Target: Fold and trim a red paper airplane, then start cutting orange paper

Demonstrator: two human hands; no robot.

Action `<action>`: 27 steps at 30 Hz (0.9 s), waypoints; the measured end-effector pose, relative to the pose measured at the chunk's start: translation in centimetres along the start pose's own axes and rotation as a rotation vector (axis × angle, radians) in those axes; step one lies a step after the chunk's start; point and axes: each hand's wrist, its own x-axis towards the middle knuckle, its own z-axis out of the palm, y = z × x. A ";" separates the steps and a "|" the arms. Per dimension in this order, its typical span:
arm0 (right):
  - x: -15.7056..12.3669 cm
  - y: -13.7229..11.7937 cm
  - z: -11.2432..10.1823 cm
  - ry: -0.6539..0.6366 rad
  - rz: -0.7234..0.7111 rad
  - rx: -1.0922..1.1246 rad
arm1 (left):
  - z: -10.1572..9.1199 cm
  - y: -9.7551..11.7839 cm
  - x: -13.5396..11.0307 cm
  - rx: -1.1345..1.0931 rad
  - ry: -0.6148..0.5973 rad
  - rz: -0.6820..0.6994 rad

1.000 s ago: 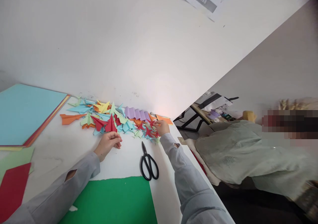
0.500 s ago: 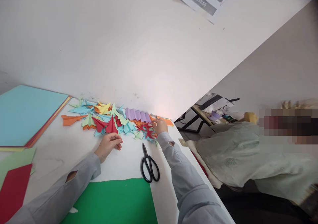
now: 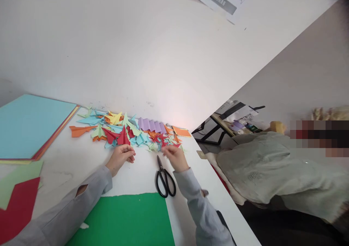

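Note:
A row of small folded paper pieces lies along the wall, among them a red paper plane (image 3: 124, 136), a yellow folded star (image 3: 113, 118) and a purple pleated strip (image 3: 151, 125). My left hand (image 3: 121, 158) is just below the red plane, fingers curled in, with nothing visible in them. In front of the pile's right end is my right hand (image 3: 176, 158), slightly blurred, thumb and fingers drawn together; anything between them is hidden. Black-handled scissors (image 3: 165, 180) lie between the hands, tip pointing to the wall. An orange paper square (image 3: 182, 131) sits at the pile's right end.
Green paper (image 3: 131, 220) covers the near table. To the left are a stack of large coloured sheets (image 3: 32, 126), a red sheet (image 3: 21, 206) and a light green one (image 3: 19, 182). Beyond the table's right edge sits another person in a pale green top (image 3: 259, 166).
My right hand has drawn back from the pile's right end toward me, uncovering the orange square and red folded pieces. The left hand has hardly moved. The view has shifted slightly.

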 end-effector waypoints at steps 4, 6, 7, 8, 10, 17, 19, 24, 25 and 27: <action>-5.3 -2.7 5.7 -0.463 0.005 0.182 | 0.2 -0.2 -0.1 0.004 0.008 0.016; -6.7 -3.6 8.5 -0.444 -0.116 0.090 | 0.2 -0.3 -0.1 0.012 0.008 0.034; -7.1 -3.9 9.6 -0.365 -0.191 0.016 | 0.2 -0.5 -0.2 0.016 0.007 0.042; -7.3 -4.0 10.4 -0.309 -0.263 -0.049 | 0.2 -0.5 -0.2 0.023 0.009 0.050; -7.3 -3.9 11.2 -0.295 -0.329 -0.094 | 0.2 -0.7 -0.2 0.049 -0.002 0.071; -6.6 -3.1 10.9 -0.234 -0.253 -0.026 | 0.1 -1.1 -0.5 0.277 -0.035 0.137; -6.7 -3.3 10.9 -0.232 -0.259 -0.038 | 0.3 -1.1 -0.8 0.336 -0.022 0.187; -6.8 -3.5 11.0 -0.213 -0.266 -0.073 | 2.0 1.4 -2.6 0.424 0.019 0.226; -6.7 -3.4 11.0 -0.210 -0.273 -0.088 | 2.3 2.4 -3.1 0.463 -0.027 0.221; -6.7 -3.4 11.0 -0.211 -0.284 -0.119 | 2.6 4.4 -4.1 0.550 -0.122 0.218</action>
